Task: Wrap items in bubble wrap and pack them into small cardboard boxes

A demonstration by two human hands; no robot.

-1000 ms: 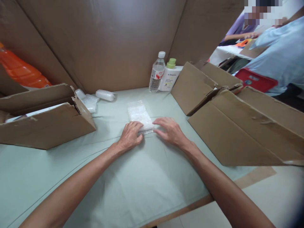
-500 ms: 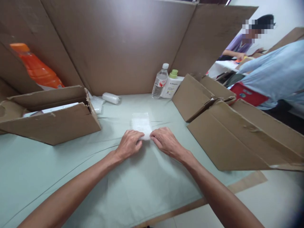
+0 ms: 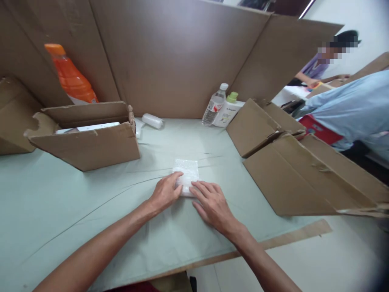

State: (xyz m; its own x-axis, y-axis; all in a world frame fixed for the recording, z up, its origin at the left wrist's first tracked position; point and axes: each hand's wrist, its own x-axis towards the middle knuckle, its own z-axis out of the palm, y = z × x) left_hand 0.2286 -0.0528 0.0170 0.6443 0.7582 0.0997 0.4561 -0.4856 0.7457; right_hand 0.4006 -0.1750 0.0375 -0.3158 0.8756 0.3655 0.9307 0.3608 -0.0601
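Pale green surface (image 3: 75,202) walled by cardboard: both hands press a small bubble-wrap packet (image 3: 187,178) flat at its middle, left hand (image 3: 165,192) curled on its edge, right hand (image 3: 211,205) spread open, gripping nothing, apparently to keep the fold from springing up

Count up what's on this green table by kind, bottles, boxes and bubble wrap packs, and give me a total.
Bottles: 3 (orange bottle, water bottle, lotion bottle)
Cardboard boxes: 2 (left box, right box)
Bubble wrap packs: 2 (flat pack under left hand and right hand; rolled pack)
Total: 7
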